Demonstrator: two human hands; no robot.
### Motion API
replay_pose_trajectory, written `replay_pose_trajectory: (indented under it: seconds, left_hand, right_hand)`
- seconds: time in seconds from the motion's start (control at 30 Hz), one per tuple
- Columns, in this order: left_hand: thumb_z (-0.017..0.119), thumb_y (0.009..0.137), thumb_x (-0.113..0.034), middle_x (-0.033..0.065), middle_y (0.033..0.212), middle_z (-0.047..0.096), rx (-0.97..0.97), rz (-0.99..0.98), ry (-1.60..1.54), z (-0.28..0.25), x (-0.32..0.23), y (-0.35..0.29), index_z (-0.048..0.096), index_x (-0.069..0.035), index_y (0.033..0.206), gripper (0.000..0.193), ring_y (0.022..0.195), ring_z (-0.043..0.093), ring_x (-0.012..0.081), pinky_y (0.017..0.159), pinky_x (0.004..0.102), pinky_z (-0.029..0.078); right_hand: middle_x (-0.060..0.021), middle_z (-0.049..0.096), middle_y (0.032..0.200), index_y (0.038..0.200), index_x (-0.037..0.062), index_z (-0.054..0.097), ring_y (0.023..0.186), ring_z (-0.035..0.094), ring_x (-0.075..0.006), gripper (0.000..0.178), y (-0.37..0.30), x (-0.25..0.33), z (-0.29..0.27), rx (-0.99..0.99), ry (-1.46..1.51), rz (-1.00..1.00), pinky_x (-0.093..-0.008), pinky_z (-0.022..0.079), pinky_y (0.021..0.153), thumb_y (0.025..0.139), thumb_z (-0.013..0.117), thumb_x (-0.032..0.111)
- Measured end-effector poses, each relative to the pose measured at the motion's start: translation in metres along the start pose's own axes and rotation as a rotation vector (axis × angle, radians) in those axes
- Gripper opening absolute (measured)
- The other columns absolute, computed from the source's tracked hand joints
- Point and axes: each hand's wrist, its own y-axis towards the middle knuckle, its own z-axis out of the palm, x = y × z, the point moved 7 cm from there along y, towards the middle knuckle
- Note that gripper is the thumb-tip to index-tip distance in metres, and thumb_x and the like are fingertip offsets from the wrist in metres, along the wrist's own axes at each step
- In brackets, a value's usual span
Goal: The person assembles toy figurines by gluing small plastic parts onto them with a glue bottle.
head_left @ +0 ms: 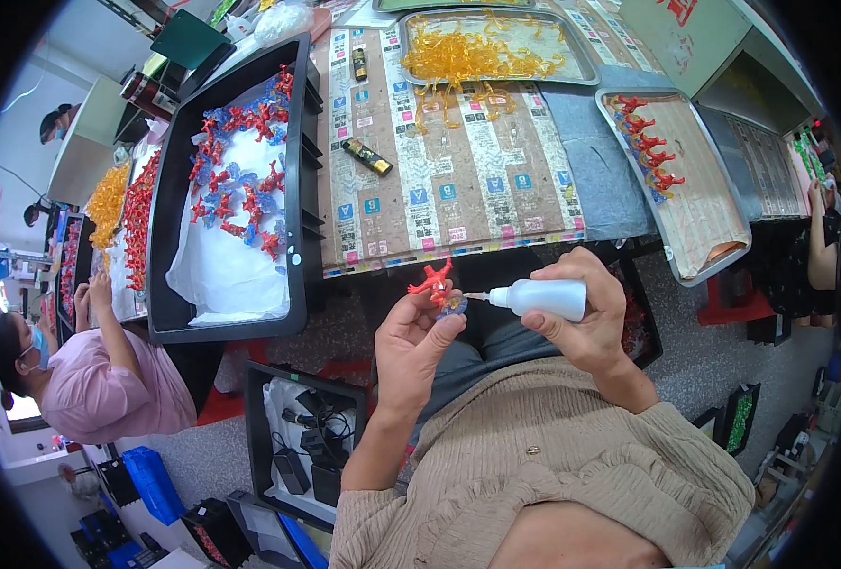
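A small red figurine (432, 283) with a translucent blue lower part is pinched between the thumb and fingers of my left hand (407, 353), in front of the table edge. My right hand (595, 318) is wrapped round a white squeeze bottle (555, 299), tipped on its side. The bottle's thin nozzle points left and its tip is at the figurine's blue part; whether it touches, I cannot tell. A yellowish bit shows by the blue part, close to my left fingertips.
A black bin (297, 204) of red-and-blue figurines stands on the left. A metal tray (586, 74) of yellow translucent pieces lies at the back, another tray (700, 209) with several figurines on the right. Two small black tubes (367, 156) lie between. A co-worker (122, 379) sits at left.
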Motion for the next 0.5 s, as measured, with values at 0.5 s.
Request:
replay_pose_trajectory:
  seconds: [0.5]
  left_hand:
    - [0.072,0.082,-0.005,0.0062,0.106,0.062,0.025,-0.091,-0.005,0.0040,0.0047,0.0007,0.057,0.003,0.118,0.040,0.092,0.058,0.0097,0.082,0.0229,0.047]
  right_hand:
    - [-0.0088,0.065,0.084,0.097,0.0020,0.064,0.074,0.058,-0.0170,0.039,0.0000,-0.0013,0.0037,0.032,-0.041,-0.004,-0.0283,0.045,0.064,0.069,0.084,0.020]
